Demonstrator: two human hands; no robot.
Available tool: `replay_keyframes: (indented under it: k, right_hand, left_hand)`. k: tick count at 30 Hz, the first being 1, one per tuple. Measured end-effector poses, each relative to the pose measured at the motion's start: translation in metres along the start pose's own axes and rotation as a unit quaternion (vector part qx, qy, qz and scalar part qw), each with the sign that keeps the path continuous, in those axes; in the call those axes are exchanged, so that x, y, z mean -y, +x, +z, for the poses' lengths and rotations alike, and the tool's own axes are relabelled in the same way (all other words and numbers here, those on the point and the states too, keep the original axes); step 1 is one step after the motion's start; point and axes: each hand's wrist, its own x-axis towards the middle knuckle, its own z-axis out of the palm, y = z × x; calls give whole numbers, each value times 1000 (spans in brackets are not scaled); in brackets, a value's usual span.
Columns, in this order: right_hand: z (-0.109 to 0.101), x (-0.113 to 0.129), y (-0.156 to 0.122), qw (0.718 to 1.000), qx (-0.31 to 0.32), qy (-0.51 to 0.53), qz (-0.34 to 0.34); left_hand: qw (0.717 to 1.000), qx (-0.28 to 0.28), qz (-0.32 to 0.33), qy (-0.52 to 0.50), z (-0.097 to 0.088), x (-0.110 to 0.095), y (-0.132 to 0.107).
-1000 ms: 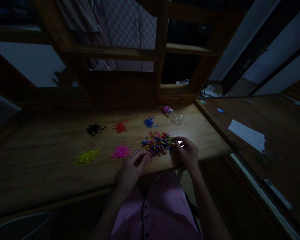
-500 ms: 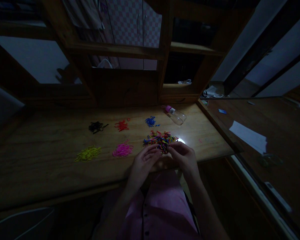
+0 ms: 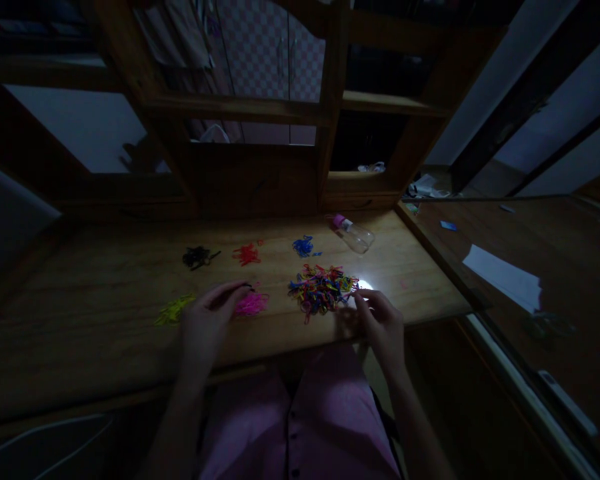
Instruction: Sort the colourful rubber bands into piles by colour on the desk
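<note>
My left hand (image 3: pixel 207 327) hovers over the near side of the pink rubber band pile (image 3: pixel 251 305), its fingertips pinched on a black rubber band (image 3: pixel 250 287). My right hand (image 3: pixel 384 327) is at the right edge of a mixed pile of coloured rubber bands (image 3: pixel 323 288). Its thumb and finger come together there, and what lies between them is too small and dark to make out. Partly behind my left hand is a yellow rubber band pile (image 3: pixel 173 310). Farther back lie a black pile (image 3: pixel 197 257), a red pile (image 3: pixel 247 253) and a blue pile (image 3: pixel 303 246).
A clear bottle with a purple cap (image 3: pixel 355 237) lies on its side behind the mixed pile. Wooden shelving (image 3: pixel 255 177) rises along the desk's back. On the lower brown surface at right are white paper (image 3: pixel 503 275) and a blue card (image 3: pixel 449 226).
My left hand has left the mixed pile and moved left to the pink pile, carrying a black rubber band. My right hand has shifted slightly right, and the mixed pile is more exposed.
</note>
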Motion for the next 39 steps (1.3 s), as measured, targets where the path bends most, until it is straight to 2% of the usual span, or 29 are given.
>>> replay_keyframes:
  k: [5, 8, 12, 14, 16, 18, 20, 21, 23, 26, 27, 29, 32, 39]
  right_hand:
    - [-9, -19, 9, 999, -20, 14, 45]
    - [-10, -20, 10, 999, -9, 23, 47]
    - [-8, -21, 9, 998, -5, 30, 52]
    - [-8, -22, 9, 998, -8, 22, 53]
    - [-9, -23, 9, 999, -10, 10, 53]
    - [-10, -23, 8, 999, -12, 2, 48]
    - [-11, -23, 8, 999, -10, 3, 41]
    - [-10, -23, 8, 999, -8, 4, 39]
    - [-8, -23, 9, 999, -3, 0, 36]
    - [-6, -25, 9, 999, 8, -12, 36]
    - [-5, -25, 9, 999, 13, -16, 35]
    - [-5, -25, 8, 999, 18, -28, 18]
    - [-3, -22, 6, 996, 13, -73, -39]
    - [20, -11, 7, 978, 43, -172, -108]
  left_hand:
    - [996, -68, -40, 28, -52, 25, 21]
    - [993, -83, -21, 87, -71, 28, 36]
    - [966, -78, 38, 244, -76, 30, 79]
    - [948, -40, 69, 308, -75, 32, 98]
    - [934, -8, 105, 342, -72, 30, 104]
    - [928, -5, 150, 340, -63, 22, 92]
    - [933, -10, 194, 304, -45, 9, 66]
    - [939, 8, 204, 276, -33, 1, 49]
    - [951, 90, 200, 219, -3, -11, 15]
    - [946, 188, 219, 149, 45, -21, -25]
    - [941, 216, 225, 129, 59, -22, -34]
    - [938, 236, 228, 110, 79, -24, -45]
    - [939, 238, 224, 107, 94, -26, -53]
    - [956, 221, 187, 37, 98, -19, -53]
